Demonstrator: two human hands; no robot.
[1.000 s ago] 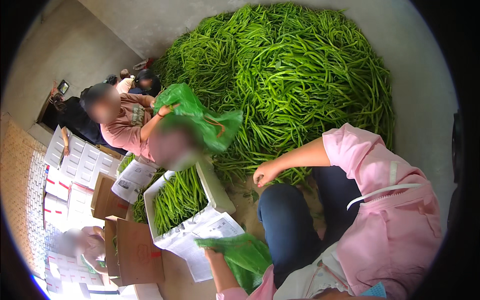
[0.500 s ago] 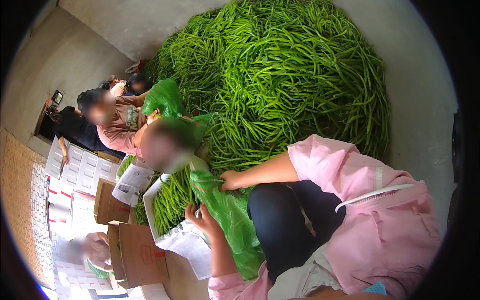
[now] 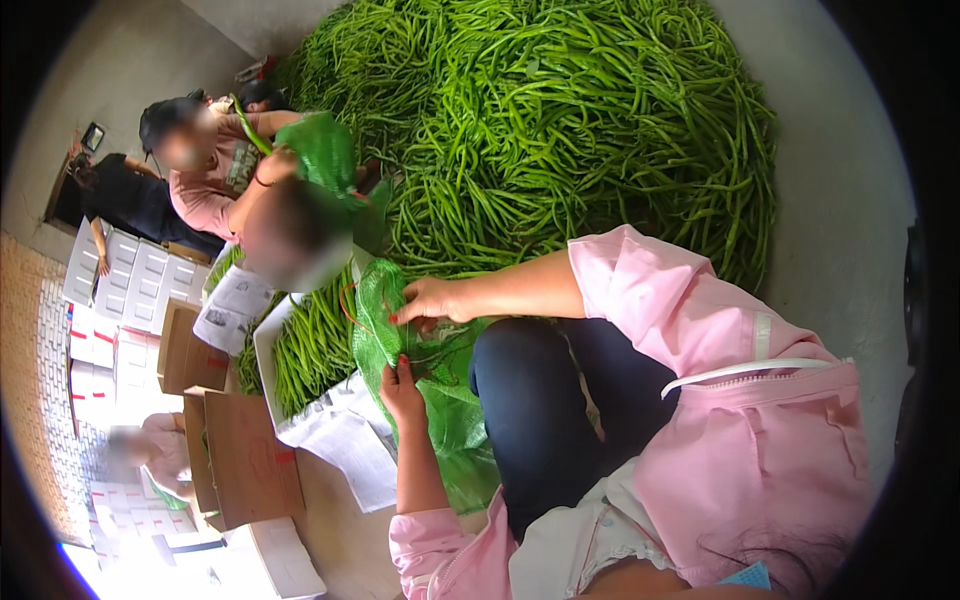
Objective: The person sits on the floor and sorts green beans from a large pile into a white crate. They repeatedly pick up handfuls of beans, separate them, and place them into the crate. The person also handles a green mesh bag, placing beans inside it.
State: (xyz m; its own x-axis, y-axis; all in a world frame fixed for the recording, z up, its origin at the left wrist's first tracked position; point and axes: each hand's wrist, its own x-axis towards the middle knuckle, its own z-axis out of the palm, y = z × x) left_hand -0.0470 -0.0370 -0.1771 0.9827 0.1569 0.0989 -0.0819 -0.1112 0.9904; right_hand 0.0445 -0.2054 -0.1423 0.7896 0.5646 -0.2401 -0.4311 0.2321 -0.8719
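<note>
A green mesh bag [image 3: 440, 385] lies draped against my dark-trousered knee, its mouth edged by a reddish string. My right hand [image 3: 432, 302] is closed on the upper part of the bag, near its mouth. My left hand [image 3: 402, 392] pinches the bag's lower edge, with its fingertips partly hidden by the mesh. Just left of the bag stands a white crate [image 3: 268, 365] filled with long green peppers [image 3: 312, 345]. Behind my right arm rises a large heap of the same peppers [image 3: 580, 130].
A co-worker in a pink shirt [image 3: 205, 195] holds another green mesh bag [image 3: 322, 150] and a pepper. Printed paper [image 3: 350, 460] hangs over the crate's near side. Cardboard boxes [image 3: 240, 455] stand at lower left, with white boxes [image 3: 130, 275] stacked behind them.
My left hand has gone from open beside the bag to closed on its edge. My right hand has lifted the bag's mouth up and left. The co-worker's hand has raised a pepper.
</note>
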